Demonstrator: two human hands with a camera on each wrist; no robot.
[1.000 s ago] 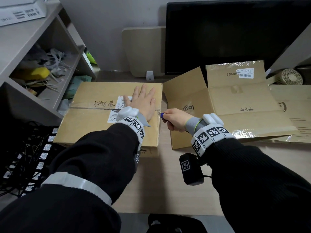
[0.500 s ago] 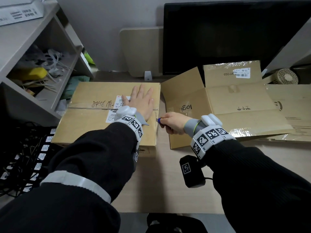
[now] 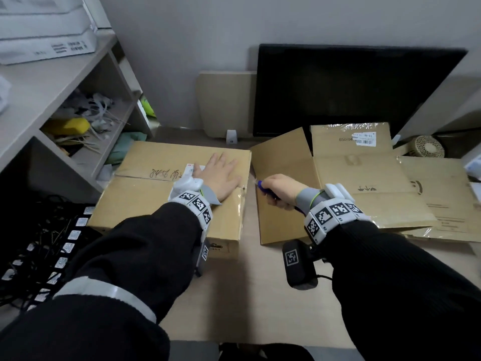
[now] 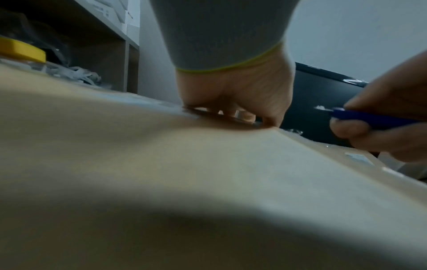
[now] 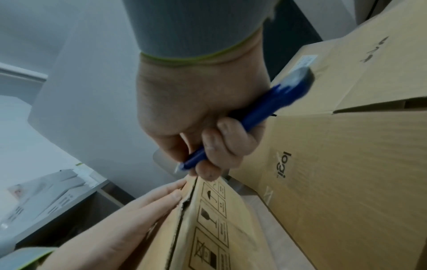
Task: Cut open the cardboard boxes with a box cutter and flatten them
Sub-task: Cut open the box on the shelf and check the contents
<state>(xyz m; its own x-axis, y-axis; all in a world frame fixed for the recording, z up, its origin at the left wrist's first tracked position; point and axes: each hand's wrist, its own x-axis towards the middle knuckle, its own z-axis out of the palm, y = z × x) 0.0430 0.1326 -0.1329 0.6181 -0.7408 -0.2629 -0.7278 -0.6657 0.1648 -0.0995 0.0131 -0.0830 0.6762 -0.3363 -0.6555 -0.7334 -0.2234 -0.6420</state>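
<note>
A closed brown cardboard box (image 3: pixel 145 201) sits on the desk at the left, with a taped seam across its top. My left hand (image 3: pixel 221 175) lies flat on the lid with straight fingers, near the right end of that seam. My right hand (image 3: pixel 279 190) grips a blue box cutter (image 3: pixel 260 184), and its short blade tip is just off the box's upper right edge. In the right wrist view the box cutter (image 5: pixel 265 109) points at the corner where a dark slit runs down the box side (image 5: pixel 208 228). A flattened box (image 3: pixel 364 178) lies to the right.
More flat cardboard (image 3: pixel 442 199) lies at the far right. A black monitor (image 3: pixel 351 92) and a leaning board (image 3: pixel 226 102) stand at the back. A shelf unit (image 3: pixel 52 100) with clutter is on the left, above a mass of cables (image 3: pixel 33 256). Bare desk (image 3: pixel 247 295) shows in front.
The right hand with the cutter has drawn slightly right, off the box's right edge. The left hand stays flat on the lid.
</note>
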